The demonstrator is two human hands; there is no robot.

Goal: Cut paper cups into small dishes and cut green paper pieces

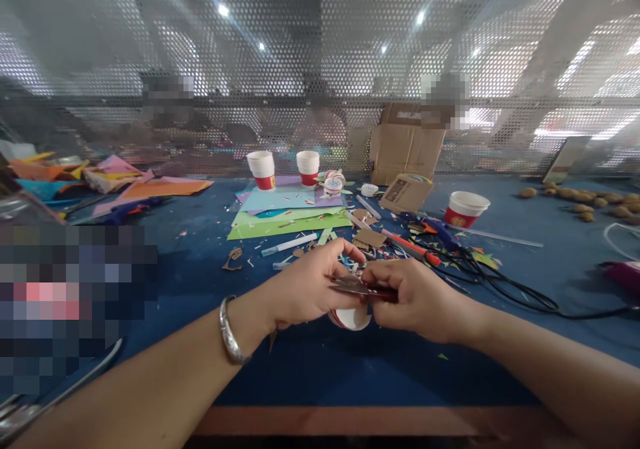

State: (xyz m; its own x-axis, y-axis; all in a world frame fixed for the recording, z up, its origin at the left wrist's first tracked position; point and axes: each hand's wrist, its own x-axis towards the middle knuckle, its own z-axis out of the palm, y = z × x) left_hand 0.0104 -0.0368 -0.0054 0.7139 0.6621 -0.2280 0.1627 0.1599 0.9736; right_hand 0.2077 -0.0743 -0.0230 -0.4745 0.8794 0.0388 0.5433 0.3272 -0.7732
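Close together above the near part of the table, my two hands meet over a small white paper cup (356,318) with a red band. My left hand (320,279), with a silver bangle at the wrist, is closed around the cup's upper side; part of its grip is hidden. My right hand (417,296) is closed on the dark red handle of a metal-bladed cutting tool (350,284). Its blade points left, across the fingers of my left hand and above the cup. Whether it is a knife or scissors is hard to make out.
Stacked paper cups (261,169) stand behind coloured paper sheets (295,219). A marker (290,244) and scraps lie nearer. To the right are a glue gun (440,232) with a black cable (495,282), another paper cup (467,209) and a cardboard box (407,146).
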